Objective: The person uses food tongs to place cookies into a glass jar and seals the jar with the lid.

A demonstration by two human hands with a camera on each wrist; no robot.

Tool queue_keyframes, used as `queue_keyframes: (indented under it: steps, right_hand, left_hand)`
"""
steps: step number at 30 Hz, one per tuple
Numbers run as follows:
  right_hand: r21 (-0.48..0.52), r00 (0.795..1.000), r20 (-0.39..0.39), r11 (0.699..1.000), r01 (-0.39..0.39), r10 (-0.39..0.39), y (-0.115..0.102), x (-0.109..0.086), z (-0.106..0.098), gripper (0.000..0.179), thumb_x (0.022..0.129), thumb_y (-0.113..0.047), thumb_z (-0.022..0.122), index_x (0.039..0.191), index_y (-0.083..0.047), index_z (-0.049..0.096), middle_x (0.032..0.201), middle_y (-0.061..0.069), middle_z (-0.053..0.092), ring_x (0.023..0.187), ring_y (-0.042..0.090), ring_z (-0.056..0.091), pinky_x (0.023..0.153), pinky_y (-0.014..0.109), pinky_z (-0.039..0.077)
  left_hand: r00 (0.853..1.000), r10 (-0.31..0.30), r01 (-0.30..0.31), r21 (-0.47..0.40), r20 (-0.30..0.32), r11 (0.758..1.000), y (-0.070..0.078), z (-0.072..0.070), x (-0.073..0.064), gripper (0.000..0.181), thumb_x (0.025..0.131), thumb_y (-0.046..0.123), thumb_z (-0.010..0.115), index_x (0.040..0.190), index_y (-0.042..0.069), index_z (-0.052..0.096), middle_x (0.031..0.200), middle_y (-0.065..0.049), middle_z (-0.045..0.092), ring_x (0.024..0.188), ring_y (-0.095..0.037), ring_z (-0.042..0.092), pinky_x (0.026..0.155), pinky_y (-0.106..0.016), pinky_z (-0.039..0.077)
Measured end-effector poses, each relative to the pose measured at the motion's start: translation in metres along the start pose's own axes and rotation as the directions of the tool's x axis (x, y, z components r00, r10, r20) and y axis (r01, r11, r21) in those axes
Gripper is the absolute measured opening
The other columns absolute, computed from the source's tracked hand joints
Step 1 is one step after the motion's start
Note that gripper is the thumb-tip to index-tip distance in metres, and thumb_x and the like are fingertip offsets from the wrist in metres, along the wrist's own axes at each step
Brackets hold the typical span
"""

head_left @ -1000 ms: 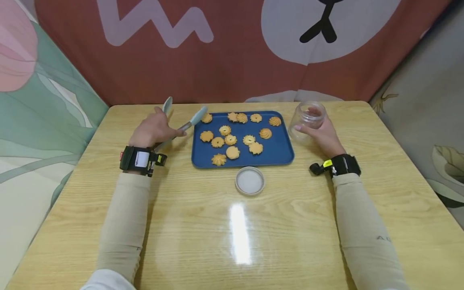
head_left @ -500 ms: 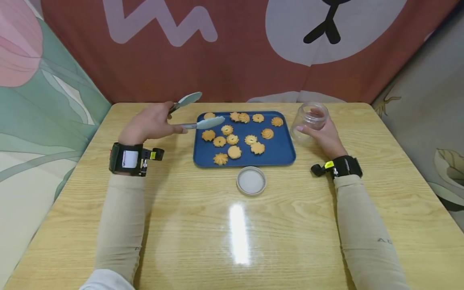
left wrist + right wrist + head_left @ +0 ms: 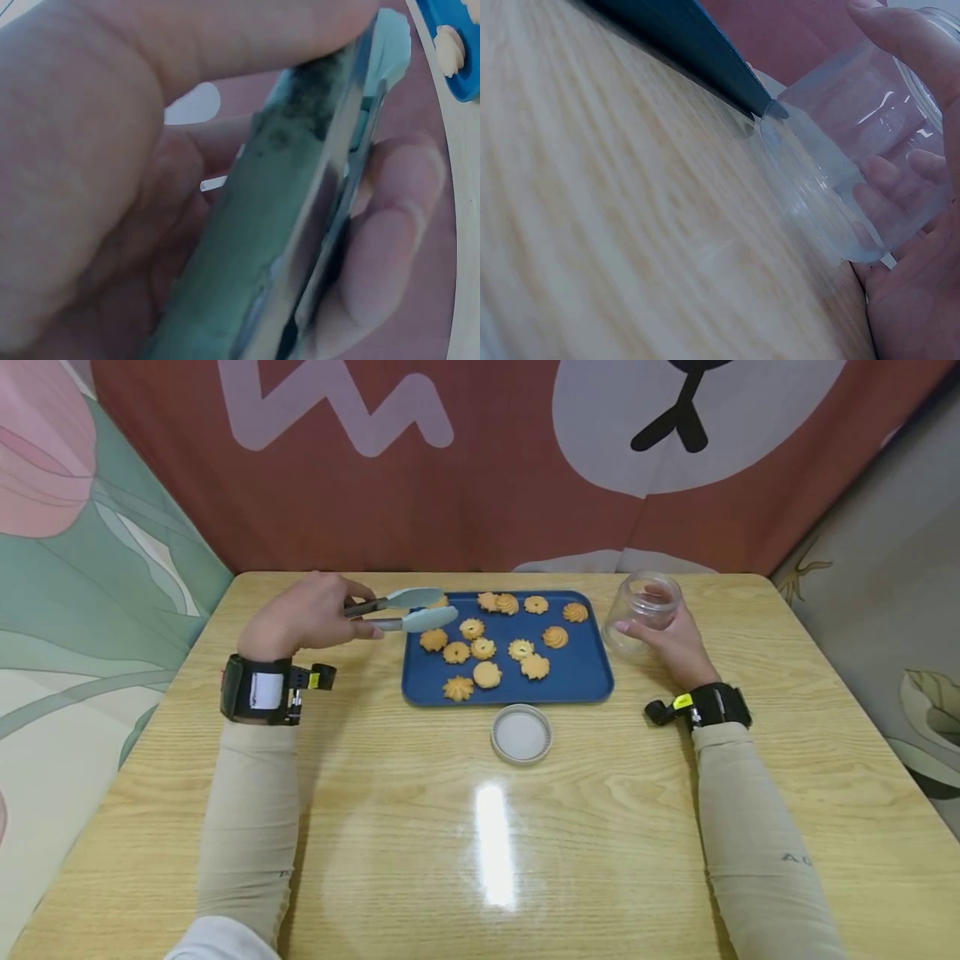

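Wood-grain tabletop bears a blue tray of cookies — left hand grips blue-tipped tongs over its far left corner, right hand grasps a clear jar beside it.

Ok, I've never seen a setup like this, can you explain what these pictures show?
There's no machine here, only someone's left hand and right hand, both bare. The wide picture comes from a camera worn on the head, looking forward and down. The two close-ups come from small black cameras strapped to the wrists, one each. On the light wood-grained table lies a blue rectangular tray with golden-brown cookies, and a round pale lid lies on the near side of it. The left hand holds metal tongs with pale blue tips over the tray's left end; the right hand grips a clear round jar beside its right end.
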State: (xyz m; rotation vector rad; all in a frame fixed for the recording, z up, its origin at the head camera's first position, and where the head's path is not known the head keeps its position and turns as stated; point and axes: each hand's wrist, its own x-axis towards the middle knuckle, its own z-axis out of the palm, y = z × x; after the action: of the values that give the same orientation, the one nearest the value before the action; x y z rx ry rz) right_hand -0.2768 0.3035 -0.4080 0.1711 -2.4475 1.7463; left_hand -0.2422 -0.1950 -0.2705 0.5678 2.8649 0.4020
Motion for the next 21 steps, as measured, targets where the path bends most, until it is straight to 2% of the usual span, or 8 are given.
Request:
queue_keyframes:
  steps: [3, 7, 12, 17, 21]
  right_hand:
    - [-0.005, 1.0, 0.002, 1.0, -0.003, 0.003, 0.001, 0.0, -0.001, 0.077, 0.08, -0.021, 0.077, 0.142, -0.017, 0.032, 0.136, 0.009, 0.039, 0.119, 0.022, 0.042, 0.101, 0.044, 0.032]
    - [-0.019, 1.0, -0.002, 1.0, -0.003, 0.003, 0.001, 0.001, -0.002, 0.077, 0.079, -0.023, 0.077, 0.142, -0.017, 0.032, 0.136, 0.008, 0.041, 0.119, 0.021, 0.042, 0.101, 0.041, 0.034]
    - [-0.032, 1.0, -0.009, 0.999, -0.003, 0.002, 0.002, 0.001, -0.002, 0.077, 0.078, -0.023, 0.078, 0.141, -0.016, 0.033, 0.135, 0.007, 0.043, 0.118, 0.02, 0.043, 0.099, 0.038, 0.036]
    - [-0.022, 1.0, -0.002, 1.0, 0.001, -0.001, 0.002, 0.002, -0.001, 0.077, 0.079, -0.022, 0.077, 0.141, -0.015, 0.032, 0.136, 0.008, 0.042, 0.119, 0.02, 0.043, 0.1, 0.039, 0.034]
    - [-0.01, 1.0, 0.003, 1.0, -0.004, 0.004, 0.003, 0.002, -0.001, 0.078, 0.079, -0.021, 0.077, 0.142, -0.015, 0.032, 0.136, 0.009, 0.042, 0.119, 0.021, 0.042, 0.101, 0.04, 0.033]
  left_hand:
    - [0.999, -0.032, 0.032, -0.002, 0.035, 0.999, 0.002, 0.001, 0.001, 0.052, 0.081, 0.041, 0.072, 0.121, 0.009, 0.061, 0.083, -0.006, 0.064, 0.074, -0.024, 0.05, 0.061, -0.038, 0.039]
    - [0.993, -0.074, 0.075, 0.002, 0.09, 0.997, 0.004, 0.005, 0.005, 0.056, 0.08, 0.041, 0.073, 0.124, 0.008, 0.059, 0.095, -0.008, 0.066, 0.085, -0.026, 0.051, 0.069, -0.041, 0.043]
    - [0.989, -0.089, 0.087, 0.021, 0.118, 0.996, 0.004, 0.01, 0.009, 0.06, 0.079, 0.043, 0.073, 0.125, 0.008, 0.06, 0.107, -0.009, 0.063, 0.091, -0.026, 0.05, 0.075, -0.045, 0.044]
    - [0.984, -0.095, 0.096, 0.0, 0.151, 0.995, 0.003, 0.013, 0.011, 0.057, 0.079, 0.04, 0.074, 0.124, 0.008, 0.06, 0.096, -0.009, 0.065, 0.08, -0.024, 0.055, 0.067, -0.04, 0.045]
    - [0.972, -0.13, 0.14, -0.036, 0.196, 0.99, 0.003, 0.016, 0.011, 0.05, 0.081, 0.039, 0.073, 0.12, 0.008, 0.063, 0.083, -0.01, 0.066, 0.069, -0.022, 0.058, 0.059, -0.036, 0.044]
